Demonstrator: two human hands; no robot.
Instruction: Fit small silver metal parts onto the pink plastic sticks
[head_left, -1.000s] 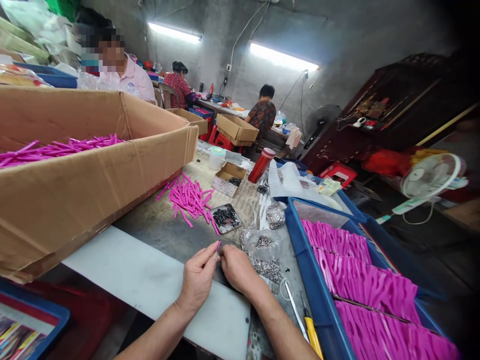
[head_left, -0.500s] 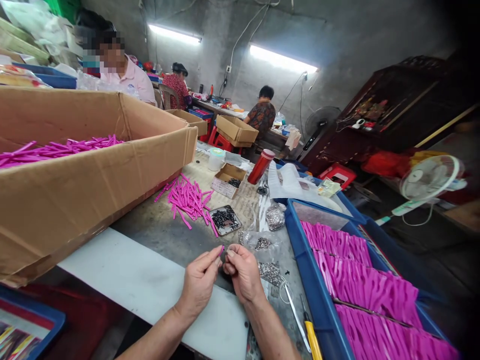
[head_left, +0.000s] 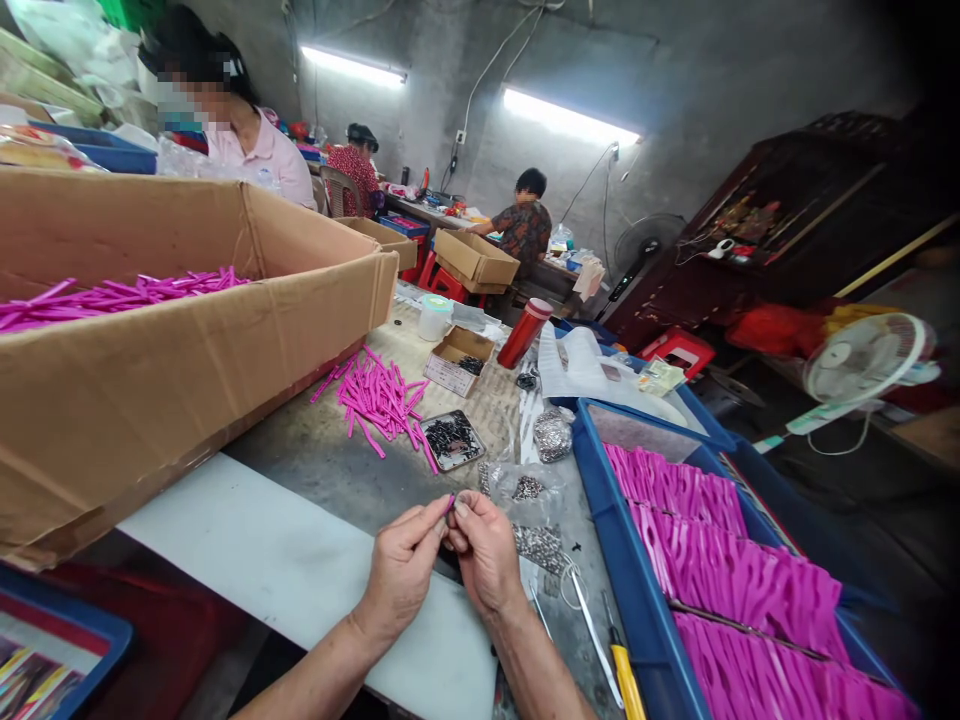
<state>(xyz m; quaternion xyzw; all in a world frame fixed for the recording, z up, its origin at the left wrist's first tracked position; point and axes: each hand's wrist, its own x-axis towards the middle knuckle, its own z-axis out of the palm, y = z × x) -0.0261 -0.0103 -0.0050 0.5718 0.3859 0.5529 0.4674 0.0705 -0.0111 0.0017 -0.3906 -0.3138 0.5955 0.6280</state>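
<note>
1. While the left hand (head_left: pixel 405 568) clamps a pink strip (head_left: pixel 451 503) between thumb and forefinger, its tip just showing, the right hand (head_left: pixel 487 560) meets that tip with thumb and fingers drawn together; whether this second pinch holds anything, I cannot tell.
2. Both hands, and the strip with them, are above the table (head_left: pixel 352 482), toward its near edge, by the right end of a white board (head_left: pixel 277 560).
3. Beyond them lies a tray (head_left: pixel 465 459) of black parts (head_left: pixel 450 435), a pile (head_left: pixel 379 395) of loose strips just beside its left edge.
4. Nearer the table's far edge stand a small box (head_left: pixel 448 378), a jar (head_left: pixel 435 322) and a red flask (head_left: pixel 524 335).
5. Along the right edge sits a blue crate (head_left: pixel 641 612) with rows of pink pieces (head_left: pixel 739 560); a yellow-handled tool (head_left: pixel 627 680) lies beside its near end.
6. At the left edge rests a carton (head_left: pixel 187 385), more strips inside.
</note>
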